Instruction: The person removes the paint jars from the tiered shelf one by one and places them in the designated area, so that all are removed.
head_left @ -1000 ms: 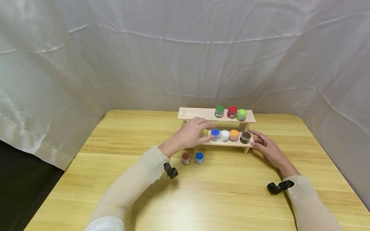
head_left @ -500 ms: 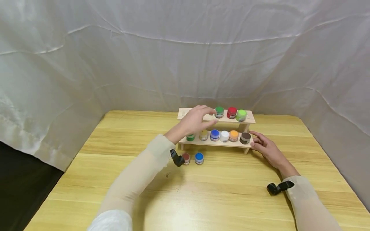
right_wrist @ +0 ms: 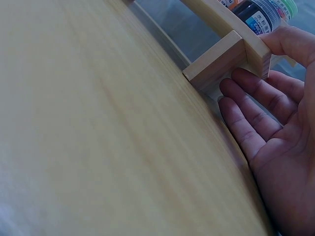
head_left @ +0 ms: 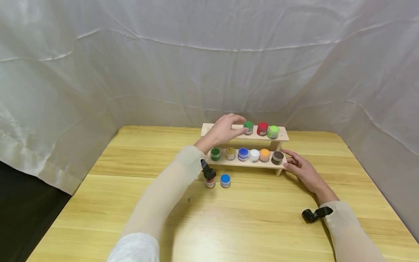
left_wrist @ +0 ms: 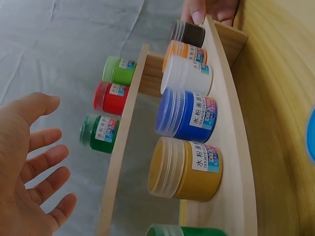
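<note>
A two-tier wooden display rack (head_left: pixel 252 165) holds small gouache paint jars. My left hand (head_left: pixel 224 129) is at the upper tier, beside the dark green jar (head_left: pixel 249 128). In the left wrist view, the fingers are spread, with a gap between them and that jar (left_wrist: pixel 101 132). To its right stand a red jar (head_left: pixel 262 129) and a light green jar (head_left: pixel 273 132). My right hand (head_left: pixel 304 171) holds the right end of the lower board; the right wrist view shows the thumb on top and fingers (right_wrist: pixel 251 115) underneath. Beside the thumb stands the black jar (head_left: pixel 277 158).
Along the lower tier are green (head_left: pixel 215 154), ochre (head_left: pixel 230 154), blue (head_left: pixel 243 154), white (head_left: pixel 254 156) and orange (head_left: pixel 264 155) jars. On the table before the rack stand a reddish-brown jar (head_left: pixel 210 183), partly behind the left wrist camera, and a bright blue jar (head_left: pixel 225 181).
My left hand has moved up from the lower tier, near the ochre and blue jars, to beside the dark green jar on the upper tier. The right hand stays at the rack's end.
</note>
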Demonstrator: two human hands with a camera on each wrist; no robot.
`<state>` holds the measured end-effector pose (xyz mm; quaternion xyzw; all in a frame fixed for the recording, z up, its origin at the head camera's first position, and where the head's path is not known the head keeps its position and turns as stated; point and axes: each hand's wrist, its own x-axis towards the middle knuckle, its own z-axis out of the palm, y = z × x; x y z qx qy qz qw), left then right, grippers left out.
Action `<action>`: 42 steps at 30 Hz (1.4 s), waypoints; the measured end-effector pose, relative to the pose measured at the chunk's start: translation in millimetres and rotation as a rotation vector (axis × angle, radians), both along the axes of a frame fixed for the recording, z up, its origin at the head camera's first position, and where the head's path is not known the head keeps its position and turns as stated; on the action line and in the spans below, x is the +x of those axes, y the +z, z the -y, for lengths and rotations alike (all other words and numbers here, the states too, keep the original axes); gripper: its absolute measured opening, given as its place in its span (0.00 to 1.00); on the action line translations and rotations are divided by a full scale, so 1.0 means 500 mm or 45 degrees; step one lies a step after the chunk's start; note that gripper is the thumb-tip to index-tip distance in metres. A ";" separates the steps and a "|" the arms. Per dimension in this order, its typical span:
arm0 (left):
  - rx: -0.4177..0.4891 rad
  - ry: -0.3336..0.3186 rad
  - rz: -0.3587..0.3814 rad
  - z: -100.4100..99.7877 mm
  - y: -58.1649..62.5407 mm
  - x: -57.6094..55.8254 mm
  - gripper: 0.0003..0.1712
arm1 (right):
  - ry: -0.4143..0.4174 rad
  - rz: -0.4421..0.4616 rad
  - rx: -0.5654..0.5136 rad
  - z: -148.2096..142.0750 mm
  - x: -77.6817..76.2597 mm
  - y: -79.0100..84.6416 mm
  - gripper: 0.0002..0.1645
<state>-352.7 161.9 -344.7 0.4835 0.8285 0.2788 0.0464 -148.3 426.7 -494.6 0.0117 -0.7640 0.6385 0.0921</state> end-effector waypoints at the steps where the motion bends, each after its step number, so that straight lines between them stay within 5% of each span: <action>1: 0.003 0.004 0.006 -0.004 -0.002 -0.003 0.28 | -0.001 0.001 0.002 0.000 0.000 0.000 0.36; 13: -0.018 0.020 0.090 -0.039 -0.019 -0.027 0.32 | -0.003 0.003 -0.006 0.000 0.002 0.000 0.36; 25: -0.046 0.013 0.173 -0.058 -0.015 -0.027 0.28 | -0.001 0.011 -0.020 0.001 -0.001 0.000 0.37; 42: 0.000 0.067 0.188 -0.020 -0.006 -0.009 0.23 | 0.007 -0.008 -0.027 0.002 -0.006 0.008 0.36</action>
